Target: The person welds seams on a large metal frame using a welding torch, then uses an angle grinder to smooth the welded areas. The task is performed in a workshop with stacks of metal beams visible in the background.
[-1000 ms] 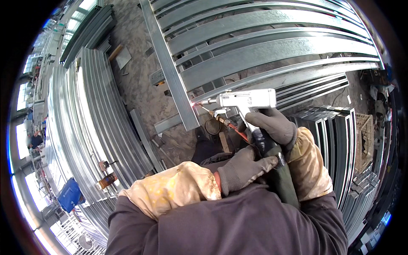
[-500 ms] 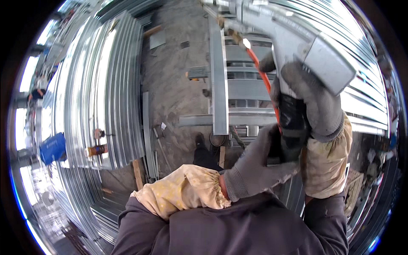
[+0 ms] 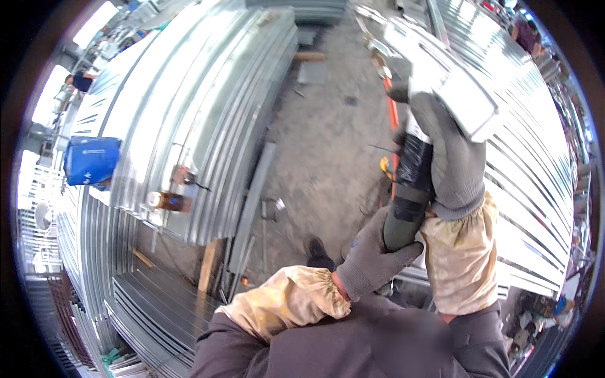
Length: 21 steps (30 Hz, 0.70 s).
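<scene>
My right hand (image 3: 450, 151), in a grey knitted glove, is wrapped round a welding gun (image 3: 450, 75) with a white boxy body. The gun points away from me to the upper left. Near its tip are brass fittings, and an orange hose (image 3: 393, 107) runs down from them. Black tape covers part of the dark handle (image 3: 406, 217). My left hand (image 3: 375, 258), gloved as well, cups the handle's lower end, with its thumb along the side. Cream sleeve covers reach over both wrists.
Long shiny metal profiles (image 3: 208, 82) lie stacked on the left, bearing a brown bottle (image 3: 167, 201) and a blue bag (image 3: 92, 160). More metal strips (image 3: 535, 189) stand at the right. Between them is grey concrete floor (image 3: 321, 145). People (image 3: 526, 34) appear at the far edges.
The view has swung left, so the left stack sits nearer the middle and the metal frame under the gun has left view. Both hands still hold the welding gun.
</scene>
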Tool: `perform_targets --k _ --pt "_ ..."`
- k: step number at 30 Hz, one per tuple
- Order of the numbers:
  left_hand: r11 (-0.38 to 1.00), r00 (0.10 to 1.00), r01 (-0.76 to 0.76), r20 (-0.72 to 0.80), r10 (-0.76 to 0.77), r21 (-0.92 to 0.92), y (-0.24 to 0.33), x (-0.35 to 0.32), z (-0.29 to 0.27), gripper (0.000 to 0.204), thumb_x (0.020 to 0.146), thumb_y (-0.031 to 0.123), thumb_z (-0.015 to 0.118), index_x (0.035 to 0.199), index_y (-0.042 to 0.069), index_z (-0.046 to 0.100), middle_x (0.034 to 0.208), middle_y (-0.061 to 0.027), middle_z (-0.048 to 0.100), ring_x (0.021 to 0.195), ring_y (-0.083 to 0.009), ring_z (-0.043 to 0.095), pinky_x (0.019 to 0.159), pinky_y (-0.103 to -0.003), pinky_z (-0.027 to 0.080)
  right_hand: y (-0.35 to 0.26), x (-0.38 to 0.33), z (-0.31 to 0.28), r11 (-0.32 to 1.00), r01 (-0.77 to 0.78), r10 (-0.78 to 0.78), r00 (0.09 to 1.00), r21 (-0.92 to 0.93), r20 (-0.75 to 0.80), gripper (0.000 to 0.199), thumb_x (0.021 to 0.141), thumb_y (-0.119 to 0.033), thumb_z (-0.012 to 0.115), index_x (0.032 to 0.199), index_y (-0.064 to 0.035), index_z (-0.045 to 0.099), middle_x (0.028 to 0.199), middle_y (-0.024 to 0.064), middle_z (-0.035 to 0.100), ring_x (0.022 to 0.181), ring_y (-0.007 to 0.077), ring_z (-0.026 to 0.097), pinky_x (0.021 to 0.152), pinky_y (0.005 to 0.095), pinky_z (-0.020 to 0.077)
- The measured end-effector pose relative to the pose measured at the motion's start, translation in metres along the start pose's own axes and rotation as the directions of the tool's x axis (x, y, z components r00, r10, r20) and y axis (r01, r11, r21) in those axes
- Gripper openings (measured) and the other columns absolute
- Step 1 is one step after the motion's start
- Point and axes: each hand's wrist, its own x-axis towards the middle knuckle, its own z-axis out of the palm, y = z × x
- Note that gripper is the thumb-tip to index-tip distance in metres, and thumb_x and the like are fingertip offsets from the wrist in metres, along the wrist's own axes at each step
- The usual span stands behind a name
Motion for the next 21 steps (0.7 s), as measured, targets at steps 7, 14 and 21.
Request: perform_targets --k 7,14,21 --pt "0.89 0.953 -0.189 -0.14 0.267 0.414 0.077 -0.028 -0.103 0.051 0.08 0.017 0.075 0.124 0.0 0.055 0.102 -0.0105 0.067 0.089 -0.0142 0.064 0.08 -0.031 0.052 -0.015 0.018 0.043 0.858 -0.314 0.32 0.946 0.406 0.057 0.047 0.095 -0.007 0.049 0.139 0.006 0.04 0.118 0.0146 0.059 0.088 0.0131 0.06 0.077 0.0247 0.0496" --pt "0.73 0.807 -0.301 -0.245 0.538 0.613 0.14 -0.004 -0.183 0.034 0.078 0.017 0.07 0.104 0.001 0.056 0.082 -0.0029 0.057 0.07 -0.0151 0.057 0.066 -0.032 0.051 0.099 -0.087 0.043 0.647 -0.665 0.671 0.729 0.374 0.136 0.045 0.094 -0.006 0.055 0.138 0.0013 0.046 0.113 0.011 0.063 0.092 0.0142 0.062 0.077 0.0241 0.0506" --pt "0.581 0.665 -0.196 -0.328 0.67 0.79 0.19 0.047 -0.265 0.031 0.075 0.018 0.075 0.097 0.003 0.059 0.078 -0.0018 0.06 0.066 -0.0102 0.056 0.06 -0.029 0.048 0.165 -0.12 0.073 0.585 -0.801 0.771 0.598 0.131 0.219 0.052 0.091 -0.017 0.064 0.136 0.0007 0.047 0.111 0.0163 0.065 0.096 0.0185 0.065 0.08 0.0306 0.0538"
